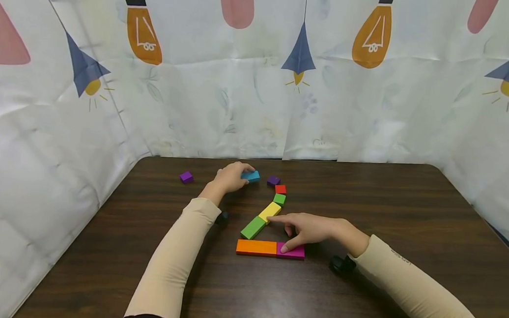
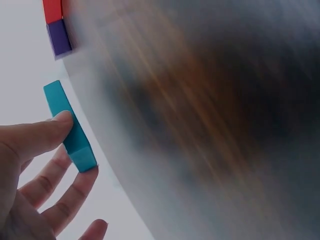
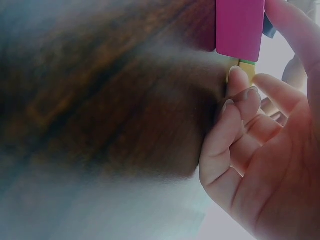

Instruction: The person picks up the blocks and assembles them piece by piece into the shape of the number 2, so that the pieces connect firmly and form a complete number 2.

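A blue block (image 1: 251,176) is pinched between the thumb and fingers of my left hand (image 1: 232,177), at the far side of the table. In the left wrist view, the thumb presses one face of this blue block (image 2: 72,127) and fingertips support its lower end. My right hand (image 1: 309,228) lies over the near blocks. Its thumb touches the magenta block (image 1: 297,253), while its outstretched index finger reaches the edge of the yellow block (image 1: 270,211); the other fingers are bent underneath. An orange block (image 1: 256,248) lies end to end with the magenta one.
A long green block (image 1: 253,227), a small green block (image 1: 279,199), a red block (image 1: 281,189) and a dark purple block (image 1: 273,180) form a curve with the yellow one. Another purple block (image 1: 186,177) lies far left on the brown table (image 1: 367,201). Patterned cloth (image 1: 257,115) hangs behind.
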{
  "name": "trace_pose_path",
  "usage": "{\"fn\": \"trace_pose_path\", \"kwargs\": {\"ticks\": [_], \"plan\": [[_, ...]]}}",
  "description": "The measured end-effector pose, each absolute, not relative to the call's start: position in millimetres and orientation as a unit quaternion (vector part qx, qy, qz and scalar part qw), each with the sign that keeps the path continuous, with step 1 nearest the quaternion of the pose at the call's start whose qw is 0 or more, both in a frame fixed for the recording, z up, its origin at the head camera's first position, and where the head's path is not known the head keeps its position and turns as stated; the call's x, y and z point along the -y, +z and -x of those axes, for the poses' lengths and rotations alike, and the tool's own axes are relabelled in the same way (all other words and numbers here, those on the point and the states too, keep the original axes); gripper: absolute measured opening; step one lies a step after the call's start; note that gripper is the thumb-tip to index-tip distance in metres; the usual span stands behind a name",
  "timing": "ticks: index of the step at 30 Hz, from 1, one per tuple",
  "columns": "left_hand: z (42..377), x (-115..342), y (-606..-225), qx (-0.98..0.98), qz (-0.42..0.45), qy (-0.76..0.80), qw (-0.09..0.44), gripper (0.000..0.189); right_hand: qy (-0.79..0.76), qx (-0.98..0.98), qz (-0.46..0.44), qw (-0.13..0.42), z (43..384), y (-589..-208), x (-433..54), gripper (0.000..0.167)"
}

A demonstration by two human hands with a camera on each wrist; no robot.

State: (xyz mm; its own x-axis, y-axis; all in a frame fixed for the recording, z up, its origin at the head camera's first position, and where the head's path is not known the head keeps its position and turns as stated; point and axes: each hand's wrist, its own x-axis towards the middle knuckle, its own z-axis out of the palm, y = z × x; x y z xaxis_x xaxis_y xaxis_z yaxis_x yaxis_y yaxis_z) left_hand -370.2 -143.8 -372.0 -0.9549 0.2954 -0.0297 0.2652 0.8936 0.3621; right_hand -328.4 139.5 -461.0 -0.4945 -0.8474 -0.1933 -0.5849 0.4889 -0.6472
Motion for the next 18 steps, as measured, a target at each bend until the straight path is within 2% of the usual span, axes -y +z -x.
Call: {"fn": "trace_pose_path", "kwargs": {"ticks": [6,13,18], "plan": [[371,135,-374,-0.97,-0.151,0.181,0.062,0.042,-0.262,-0.825,0.432,0.255,328,-460,-139,0.089],[370,129,-373,-0.969,-0.158,0.177,0.067,0.042,-0.256,-0.82,0.452,0.24,295,-416,-133,0.084],[371,127,-374,-0.971,-0.151,0.173,0.067,0.042,-0.267,-0.826,0.419,0.267,279,-390,-129,0.08]]}}
